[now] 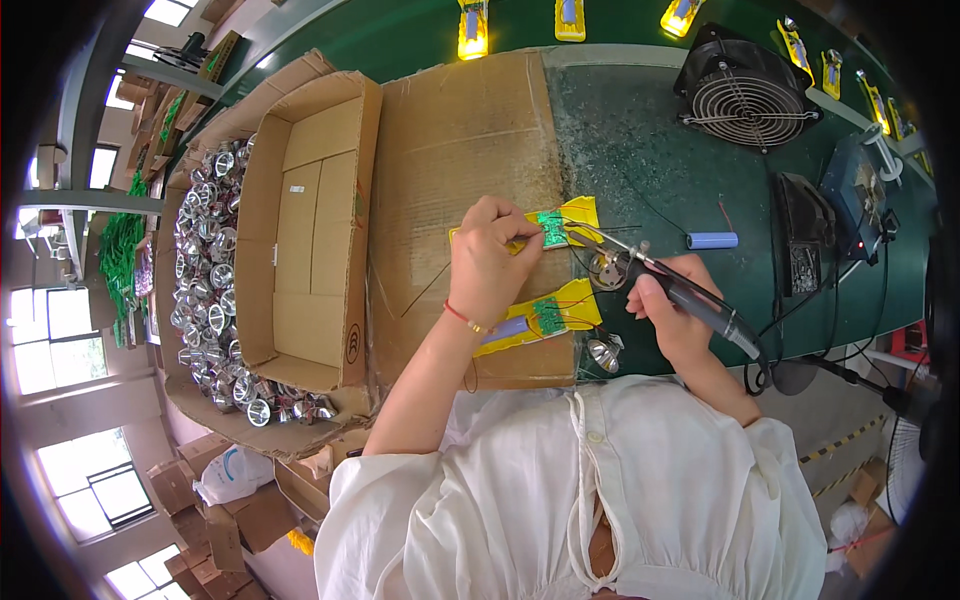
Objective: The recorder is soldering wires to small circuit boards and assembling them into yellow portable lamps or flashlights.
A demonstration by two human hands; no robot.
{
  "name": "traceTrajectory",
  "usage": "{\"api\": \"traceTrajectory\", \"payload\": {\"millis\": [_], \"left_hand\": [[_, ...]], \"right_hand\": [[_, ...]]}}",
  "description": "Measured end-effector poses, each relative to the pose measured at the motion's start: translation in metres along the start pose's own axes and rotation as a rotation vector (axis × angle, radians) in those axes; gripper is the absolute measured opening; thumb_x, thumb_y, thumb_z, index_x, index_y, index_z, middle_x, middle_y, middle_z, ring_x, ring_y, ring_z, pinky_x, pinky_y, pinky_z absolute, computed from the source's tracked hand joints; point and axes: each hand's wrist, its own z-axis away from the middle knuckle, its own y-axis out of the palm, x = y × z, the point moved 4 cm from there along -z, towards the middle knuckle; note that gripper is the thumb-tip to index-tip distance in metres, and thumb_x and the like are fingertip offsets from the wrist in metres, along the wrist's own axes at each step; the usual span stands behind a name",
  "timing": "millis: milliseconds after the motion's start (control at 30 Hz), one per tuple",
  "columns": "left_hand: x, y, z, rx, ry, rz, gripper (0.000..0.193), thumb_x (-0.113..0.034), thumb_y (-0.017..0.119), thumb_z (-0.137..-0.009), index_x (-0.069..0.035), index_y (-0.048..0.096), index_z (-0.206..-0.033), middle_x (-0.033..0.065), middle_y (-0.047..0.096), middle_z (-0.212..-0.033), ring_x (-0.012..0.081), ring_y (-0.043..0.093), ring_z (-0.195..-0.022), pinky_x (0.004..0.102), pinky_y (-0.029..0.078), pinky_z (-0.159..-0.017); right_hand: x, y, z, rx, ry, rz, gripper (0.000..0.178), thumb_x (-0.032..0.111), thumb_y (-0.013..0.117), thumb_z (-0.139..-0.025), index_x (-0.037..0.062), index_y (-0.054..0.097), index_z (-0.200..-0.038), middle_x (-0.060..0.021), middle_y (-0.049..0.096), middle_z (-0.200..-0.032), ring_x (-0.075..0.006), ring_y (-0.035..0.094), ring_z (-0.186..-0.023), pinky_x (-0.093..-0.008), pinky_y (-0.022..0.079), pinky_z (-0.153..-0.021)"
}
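Observation:
My left hand (490,262) pinches a yellow plastic housing (575,216) with a small green circuit board (552,228) on it, pressing it onto a flat cardboard sheet (450,150). My right hand (672,310) grips a black soldering iron (700,300) whose tip points left at the board. A silver reflector part (606,268) with thin wires hangs between the hands. A second yellow housing (545,318) with its own green board lies just below my left hand. Another silver reflector (603,353) rests near the table's front edge.
An open cardboard box (305,230) stands to the left, beside a heap of silver reflectors (205,270). On the green bench lie a blue cylindrical cell (712,240), a black fan (748,95), a soldering station (858,190) and further yellow housings (472,30) along the far edge.

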Motion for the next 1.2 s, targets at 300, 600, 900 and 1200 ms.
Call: {"api": "traceTrajectory", "payload": {"millis": [300, 600, 900, 1200], "left_hand": [[0.0, 0.0, -0.001, 0.031, 0.027, -0.061, 0.008, 0.0, 0.066, -0.064, 0.0, 0.064, -0.072, 0.0081, 0.057, -0.079, 0.0177, 0.059, -0.068, 0.0259, 0.05, -0.063], [-0.001, 0.0, -0.003, 0.037, -0.031, 0.012, 0.005, 0.0, 0.065, -0.062, -0.002, 0.063, -0.066, 0.0085, 0.056, -0.076, 0.0237, 0.055, -0.072, 0.0322, 0.046, -0.063], [-0.001, -0.002, -0.007, 0.071, -0.018, -0.029, 0.005, -0.003, 0.066, -0.063, -0.002, 0.064, -0.068, 0.0077, 0.057, -0.076, 0.0195, 0.057, -0.068, 0.0286, 0.047, -0.061], [-0.017, -0.011, 0.002, 0.004, 0.091, -0.071, 0.013, -0.005, 0.068, -0.065, -0.002, 0.064, -0.078, 0.0083, 0.056, -0.076, 0.0213, 0.057, -0.069, 0.0293, 0.047, -0.063]], "right_hand": [[-0.007, 0.009, -0.004, 0.01, 0.112, -0.064, 0.014, 0.005, 0.061, -0.079, -0.0023, 0.05, -0.084, -0.0084, 0.059, -0.067, -0.0096, 0.057, -0.055, -0.0209, 0.048, -0.048], [-0.009, 0.007, -0.003, -0.004, 0.099, -0.052, 0.016, 0.008, 0.06, -0.081, -0.0013, 0.049, -0.087, -0.0085, 0.059, -0.066, -0.0098, 0.056, -0.053, -0.0205, 0.046, -0.047], [-0.001, -0.014, 0.005, -0.086, -0.006, -0.124, 0.015, 0.007, 0.057, -0.082, -0.0008, 0.046, -0.09, -0.0098, 0.058, -0.066, -0.0118, 0.057, -0.053, -0.0208, 0.046, -0.047], [-0.002, -0.019, 0.013, -0.086, -0.023, -0.158, 0.017, 0.009, 0.055, -0.084, -0.0012, 0.044, -0.093, -0.0113, 0.058, -0.069, -0.0125, 0.057, -0.056, -0.0208, 0.045, -0.046]]}}
